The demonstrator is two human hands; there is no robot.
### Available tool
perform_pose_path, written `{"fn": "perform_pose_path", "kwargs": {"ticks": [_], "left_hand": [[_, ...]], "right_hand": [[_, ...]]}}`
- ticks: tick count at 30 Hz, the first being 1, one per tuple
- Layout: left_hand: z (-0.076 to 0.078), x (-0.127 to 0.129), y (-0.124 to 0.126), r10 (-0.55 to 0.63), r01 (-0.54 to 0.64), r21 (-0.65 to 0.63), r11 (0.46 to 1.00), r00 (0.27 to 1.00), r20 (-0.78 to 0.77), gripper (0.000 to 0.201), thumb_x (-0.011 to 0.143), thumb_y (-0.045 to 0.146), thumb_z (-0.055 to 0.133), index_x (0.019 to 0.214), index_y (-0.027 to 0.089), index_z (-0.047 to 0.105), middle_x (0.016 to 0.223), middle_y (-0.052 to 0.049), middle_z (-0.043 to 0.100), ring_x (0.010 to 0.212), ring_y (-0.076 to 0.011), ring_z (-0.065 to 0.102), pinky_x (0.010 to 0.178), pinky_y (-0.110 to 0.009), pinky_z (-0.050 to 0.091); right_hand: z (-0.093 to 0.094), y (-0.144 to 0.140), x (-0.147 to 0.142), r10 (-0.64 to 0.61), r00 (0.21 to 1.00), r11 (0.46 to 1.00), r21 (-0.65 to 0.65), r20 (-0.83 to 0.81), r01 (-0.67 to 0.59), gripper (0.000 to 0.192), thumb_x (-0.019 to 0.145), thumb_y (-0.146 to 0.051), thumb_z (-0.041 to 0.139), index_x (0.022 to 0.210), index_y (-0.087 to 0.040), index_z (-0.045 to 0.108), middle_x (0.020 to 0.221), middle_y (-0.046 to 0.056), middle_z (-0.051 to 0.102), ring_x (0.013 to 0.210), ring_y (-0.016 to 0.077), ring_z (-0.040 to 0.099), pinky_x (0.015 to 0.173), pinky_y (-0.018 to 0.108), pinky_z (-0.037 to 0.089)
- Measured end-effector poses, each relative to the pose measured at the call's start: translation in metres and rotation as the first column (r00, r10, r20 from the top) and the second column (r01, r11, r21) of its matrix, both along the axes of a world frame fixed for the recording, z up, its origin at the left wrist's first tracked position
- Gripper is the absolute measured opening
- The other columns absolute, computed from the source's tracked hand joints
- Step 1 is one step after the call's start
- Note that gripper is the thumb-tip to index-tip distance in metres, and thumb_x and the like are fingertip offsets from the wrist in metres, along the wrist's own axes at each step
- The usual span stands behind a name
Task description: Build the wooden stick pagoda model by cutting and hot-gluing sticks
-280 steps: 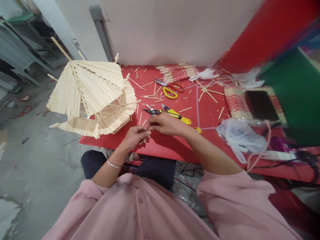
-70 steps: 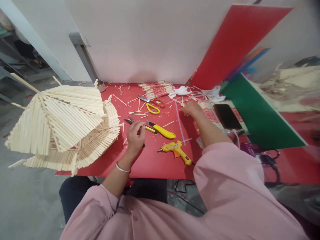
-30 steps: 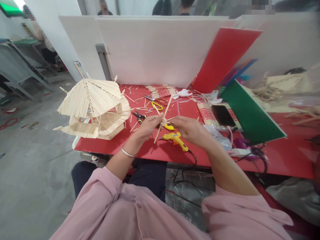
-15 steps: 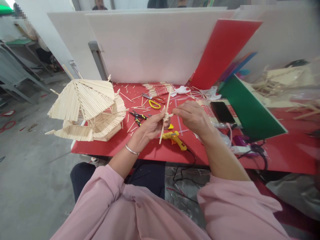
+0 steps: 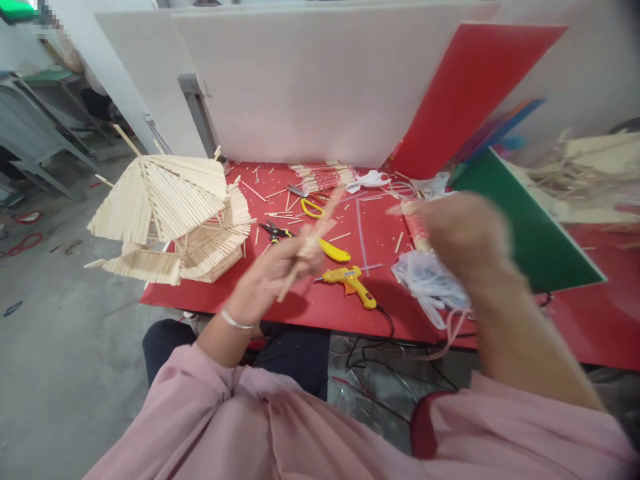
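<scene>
Stick: I am pinching a long wooden stick [image 5: 311, 243] in my left hand [image 5: 265, 280], holding it tilted above the red worktop [image 5: 310, 310].
Right hand: my right hand [image 5: 463, 233] is hanging raised, well apart from the stick.
Hard to see: motion is blurring both hands; I cannot tell the right hand's grip.

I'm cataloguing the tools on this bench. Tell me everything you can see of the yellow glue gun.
The glue gun is yellow plastic with a dark nozzle tip pointing left. It lies on its side on the red table, near the front edge, handle angled toward the lower right. A black cord runs from the handle's end over the table edge. No hand touches it; the left hand, holding a stick, is blurred just to its left.
</scene>
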State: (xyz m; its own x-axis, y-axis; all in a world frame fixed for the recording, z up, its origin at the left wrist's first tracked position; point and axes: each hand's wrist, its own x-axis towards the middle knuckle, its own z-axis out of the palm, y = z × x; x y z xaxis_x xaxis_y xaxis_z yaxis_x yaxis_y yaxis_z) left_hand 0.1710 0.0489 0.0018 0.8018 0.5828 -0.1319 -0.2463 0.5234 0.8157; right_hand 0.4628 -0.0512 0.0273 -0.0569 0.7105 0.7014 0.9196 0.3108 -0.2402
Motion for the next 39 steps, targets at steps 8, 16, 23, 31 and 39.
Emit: {"fn": "perform_pose_path", "kwargs": {"ticks": [8, 16, 23, 31, 39], "left_hand": [[-0.032, 0.106, 0.079, 0.446, -0.080, 0.749, 0.658, 0.843, -0.302, 0.051, 0.092, 0.038, 0.071, 0.049, 0.018, 0.053, 0.055, -0.002, 0.052, 0.064, -0.0152, 0.055, 0.067, -0.029, 0.038], [-0.042, 0.128, 0.084, 0.515, -0.099, 0.826, 0.555, 0.821, -0.247, 0.043, 0.092, 0.022, 0.068, 0.053, 0.020, 0.049, 0.075, -0.010, 0.064, 0.096, -0.0250, 0.062, 0.089, -0.035, 0.045], [-0.080, 0.022, -0.025, 0.162, -0.153, 0.279, 0.948, 0.987, -0.009, 0.052, 0.080, 0.067, 0.073, 0.089, 0.016, 0.075, 0.052, 0.005, 0.047, 0.045, -0.0108, 0.050, 0.049, -0.026, 0.046], [-0.083, -0.052, -0.013, 0.591, -0.576, 0.170, 0.800, 0.805, -0.053, 0.049, 0.078, 0.066, 0.077, 0.081, 0.017, 0.069, 0.062, 0.001, 0.066, 0.046, -0.0086, 0.057, 0.042, -0.018, 0.041], [-0.080, -0.082, -0.030, 0.501, -0.499, 0.039, 0.866, 0.862, -0.085, 0.044, 0.061, 0.042, 0.093, 0.090, 0.015, 0.075, 0.066, 0.002, 0.068, 0.056, -0.0100, 0.064, 0.051, -0.021, 0.055]], "right_hand": [[-0.040, -0.011, -0.034, -0.244, 0.958, 0.967, 0.041, -0.151, 0.253, 0.030, 0.103, -0.033, 0.047, 0.101, -0.030, 0.077, 0.104, 0.008, 0.079, 0.098, 0.0286, 0.073, 0.084, 0.046, 0.056], [-0.102, -0.004, -0.130, -0.202, 0.511, 0.979, -0.165, -0.835, 0.118, 0.031, 0.093, -0.054, 0.065, 0.096, -0.024, 0.071, 0.072, -0.002, 0.073, 0.054, 0.0119, 0.060, 0.054, 0.026, 0.049], [-0.121, 0.003, -0.175, -0.163, 0.336, 0.952, -0.238, -0.928, -0.195, 0.049, 0.092, -0.070, 0.056, 0.078, -0.023, 0.063, 0.055, -0.003, 0.061, 0.040, 0.0090, 0.046, 0.044, 0.024, 0.041], [-0.096, 0.038, -0.147, -0.256, 0.930, 0.748, -0.663, -0.263, 0.019, 0.032, 0.095, -0.040, 0.052, 0.104, -0.026, 0.079, 0.106, 0.004, 0.081, 0.097, 0.0219, 0.074, 0.089, 0.034, 0.055], [-0.093, 0.087, -0.139, -0.247, 0.962, 0.632, -0.733, 0.113, 0.249, 0.051, 0.092, -0.044, 0.056, 0.138, -0.025, 0.065, 0.140, 0.010, 0.068, 0.127, 0.0298, 0.063, 0.103, 0.040, 0.048]]}}
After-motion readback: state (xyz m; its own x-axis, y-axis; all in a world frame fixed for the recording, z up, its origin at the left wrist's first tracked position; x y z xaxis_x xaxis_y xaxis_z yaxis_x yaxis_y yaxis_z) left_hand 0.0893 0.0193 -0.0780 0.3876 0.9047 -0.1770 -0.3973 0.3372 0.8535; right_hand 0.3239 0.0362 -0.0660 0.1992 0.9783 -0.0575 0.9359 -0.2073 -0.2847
